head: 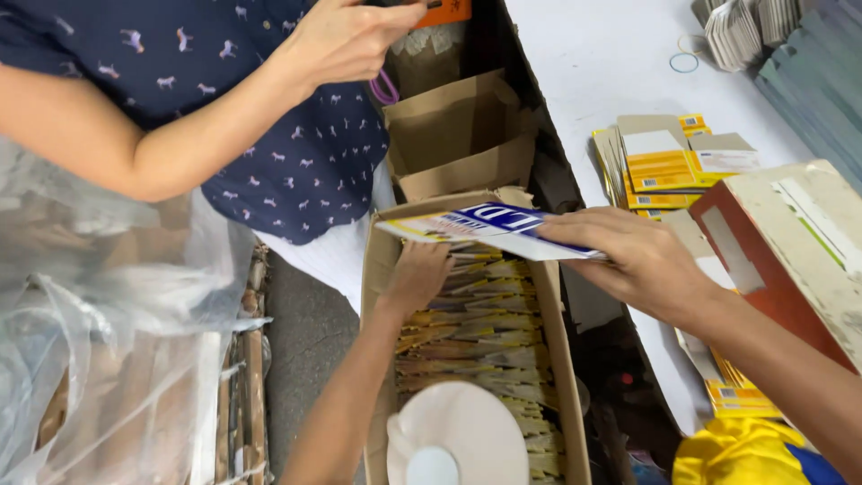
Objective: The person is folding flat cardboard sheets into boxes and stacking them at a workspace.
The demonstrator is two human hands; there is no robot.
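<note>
My right hand (642,256) holds a flat white, blue and yellow carton (489,229) across the far end of a long cardboard box (567,359). My left hand (417,274) reaches down into that box under the carton, fingers resting on the packed row of flattened yellow cartons (485,341). A round pale lid (458,440) lies at the box's near end.
Another person in a dark patterned shirt (296,144) stands at the far left, a hand (346,36) raised. An open cardboard box (458,135) sits beyond. Stacks of yellow flat cartons (669,162) and a red-sided box (781,251) lie on the white table (611,63). Clear plastic sheeting (99,314) is at the left.
</note>
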